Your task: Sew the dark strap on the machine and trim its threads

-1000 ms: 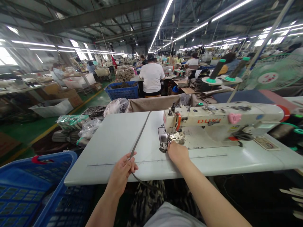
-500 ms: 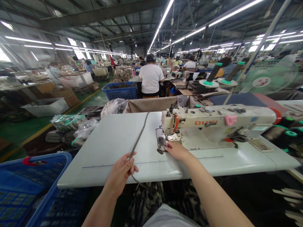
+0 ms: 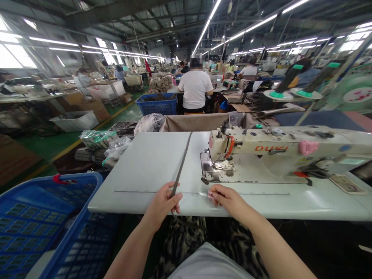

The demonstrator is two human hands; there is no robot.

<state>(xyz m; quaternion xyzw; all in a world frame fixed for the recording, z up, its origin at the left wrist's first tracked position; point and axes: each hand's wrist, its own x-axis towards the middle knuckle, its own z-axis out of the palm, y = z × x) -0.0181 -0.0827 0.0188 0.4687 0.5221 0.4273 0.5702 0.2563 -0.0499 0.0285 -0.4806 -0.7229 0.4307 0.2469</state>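
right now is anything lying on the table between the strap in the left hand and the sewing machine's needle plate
Nothing visible: the strap, pinched in the left hand, has only bare table between it and the needle plate.

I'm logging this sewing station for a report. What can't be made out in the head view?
- Strap: its near end hidden behind the left hand; its far end drops behind the table.
- Right hand: whatever its fingertips pinch is too small to tell.
- Sewing machine: cut off by the right edge.

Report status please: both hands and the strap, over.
Left hand pinching grey strap. Right hand on table edge, clear of sewing machine.
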